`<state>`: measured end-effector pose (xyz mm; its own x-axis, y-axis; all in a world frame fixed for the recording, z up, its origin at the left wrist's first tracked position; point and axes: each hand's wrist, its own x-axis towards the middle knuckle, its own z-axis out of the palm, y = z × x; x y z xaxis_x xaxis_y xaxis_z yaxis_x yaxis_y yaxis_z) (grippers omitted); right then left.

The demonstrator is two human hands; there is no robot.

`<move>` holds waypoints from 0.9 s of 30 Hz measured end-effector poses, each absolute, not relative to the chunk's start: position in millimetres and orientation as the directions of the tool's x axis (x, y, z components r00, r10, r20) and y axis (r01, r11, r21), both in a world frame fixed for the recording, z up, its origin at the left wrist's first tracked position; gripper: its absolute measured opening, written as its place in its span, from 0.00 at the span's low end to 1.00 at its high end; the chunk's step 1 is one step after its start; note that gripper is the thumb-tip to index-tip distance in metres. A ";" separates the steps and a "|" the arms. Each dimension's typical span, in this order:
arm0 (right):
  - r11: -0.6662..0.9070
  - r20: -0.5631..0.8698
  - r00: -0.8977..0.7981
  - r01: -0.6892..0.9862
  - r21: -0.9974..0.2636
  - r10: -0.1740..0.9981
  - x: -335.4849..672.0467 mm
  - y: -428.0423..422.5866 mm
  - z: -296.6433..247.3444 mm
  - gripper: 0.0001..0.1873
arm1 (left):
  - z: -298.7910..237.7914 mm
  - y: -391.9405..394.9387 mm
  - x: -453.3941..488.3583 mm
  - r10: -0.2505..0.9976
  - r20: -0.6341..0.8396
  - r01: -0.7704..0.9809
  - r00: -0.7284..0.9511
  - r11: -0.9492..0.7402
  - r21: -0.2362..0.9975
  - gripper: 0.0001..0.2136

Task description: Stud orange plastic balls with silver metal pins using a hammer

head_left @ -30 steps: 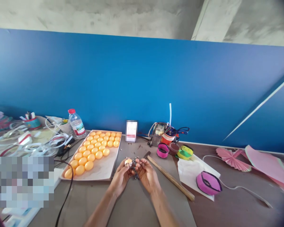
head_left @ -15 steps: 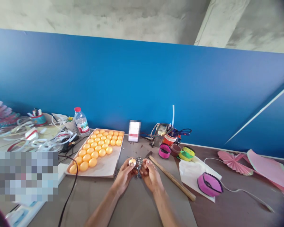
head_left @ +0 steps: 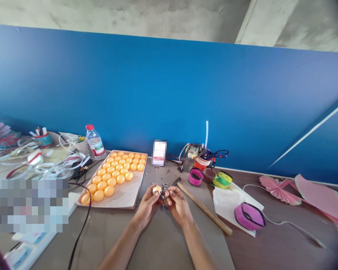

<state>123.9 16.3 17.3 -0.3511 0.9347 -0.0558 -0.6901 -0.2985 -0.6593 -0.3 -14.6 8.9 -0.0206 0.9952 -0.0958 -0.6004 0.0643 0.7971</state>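
Note:
My left hand [head_left: 147, 203] is closed around an orange ball [head_left: 157, 189] that has shiny silver bits round its edge. My right hand [head_left: 179, 205] is close beside it with thumb and forefinger pinched together; whatever they hold is too small to name. Between and under the hands lies a loose pile of small shiny metal pieces [head_left: 165, 186], partly hidden by the fingers. To the left, a shallow box [head_left: 125, 203] holds rows of similar orange balls [head_left: 109, 190]. Just right of my right hand rests a hammer [head_left: 205, 210] with a wooden handle.
A water bottle [head_left: 95, 144] stands behind the box. Cables and white strips [head_left: 56, 167] clutter the left. Toward the back right are a pink round band [head_left: 195, 177], a yellow-green one [head_left: 223, 180] and a container of tools [head_left: 202, 164]. A purple band [head_left: 249, 216] lies on white paper [head_left: 224, 202].
My right hand has moved slightly left, closer to the ball, and its thumb and forefinger now reach toward it. My left hand still holds the ball. The view has tilted slightly.

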 end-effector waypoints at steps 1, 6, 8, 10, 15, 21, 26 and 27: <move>-0.294 -0.049 -0.351 -0.690 -0.661 0.935 124.2 16.3 17.4 0.07 | 8.4 -14.7 -0.7 0.995 -0.095 -0.598 -0.033 0.057 0.799 0.17; -0.290 -0.039 -0.366 -0.664 -0.689 0.930 125.4 15.4 18.9 0.07 | 7.9 -14.9 -2.4 0.997 -0.071 -0.624 -0.010 0.050 0.780 0.16; -0.287 -0.045 -0.365 -0.645 -0.708 0.930 125.5 15.3 19.2 0.08 | 8.4 -14.6 -3.1 0.997 -0.069 -0.654 0.031 0.072 0.753 0.17; -0.282 -0.050 -0.359 -0.632 -0.722 0.932 125.2 15.5 18.9 0.08 | 9.0 -14.3 -3.3 0.996 -0.074 -0.683 0.054 0.091 0.725 0.19; -0.263 -0.049 -0.334 -0.634 -0.727 0.941 122.2 16.5 16.2 0.09 | 9.2 -13.8 -2.0 0.996 -0.056 -0.712 0.076 0.094 0.696 0.19; -0.204 -0.034 -0.299 -0.559 -0.804 0.954 119.0 16.7 9.6 0.10 | 13.1 -13.8 -0.2 0.996 -0.036 -0.690 0.079 0.081 0.720 0.12; -0.212 -0.024 -0.352 -0.508 -0.835 0.936 118.5 15.5 7.1 0.10 | 17.3 -14.4 1.6 0.996 -0.039 -0.686 0.082 0.085 0.722 0.12; -0.208 -0.024 -0.355 -0.492 -0.845 0.935 118.5 15.5 6.5 0.10 | 17.7 -14.4 2.1 0.996 -0.040 -0.684 0.078 0.083 0.725 0.12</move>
<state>118.5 15.5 6.5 -0.3547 0.9347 -0.0236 -0.4921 -0.2081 -0.8453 2.1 -14.4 17.7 0.0780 0.9961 -0.0405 -0.6840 0.0830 0.7247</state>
